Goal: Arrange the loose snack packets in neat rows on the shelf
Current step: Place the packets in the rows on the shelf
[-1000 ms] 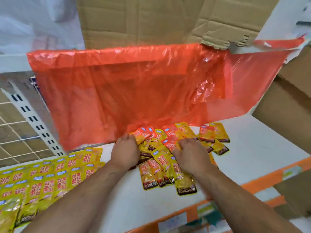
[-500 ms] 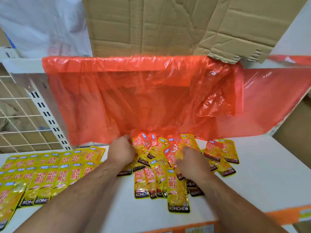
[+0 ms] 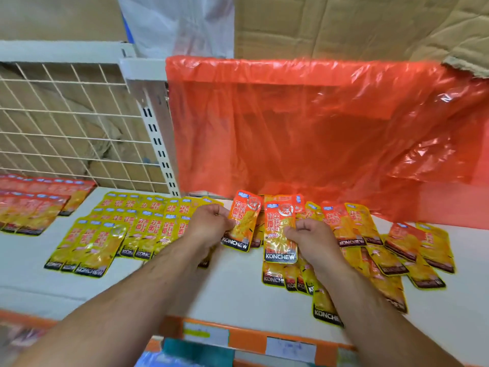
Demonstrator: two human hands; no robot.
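While each hand has one packet pinched by its edge, slippage is the risk I watch most. My left hand (image 3: 209,226) holds the left packet (image 3: 242,223) by its side, thumb on top and fingers curled under. My right hand (image 3: 312,239) grips the right packet (image 3: 279,234) the same way. Both packets look raised just off the white shelf (image 3: 238,287), between the neat rows (image 3: 137,229) to the left and the loose pile (image 3: 383,250) to the right.

These are flat rectangular pouches of glossy, slick film, yellow and orange with a black band at the bottom, and the shelf looks smooth and painted. I judge that a light pinch could let one slide out. The rows overlap like shingles, so a dropped pouch or a brushing left forearm could fan them apart.

My right forearm lies across the pile, and the front packet (image 3: 326,311) sits near the shelf's lip, so a careless pull back could drag it over the edge. The orange plastic sheet (image 3: 317,128) behind is thin, crinkled and see-through. It hangs down to the pile, where it could snag my fingers or cover pouches.
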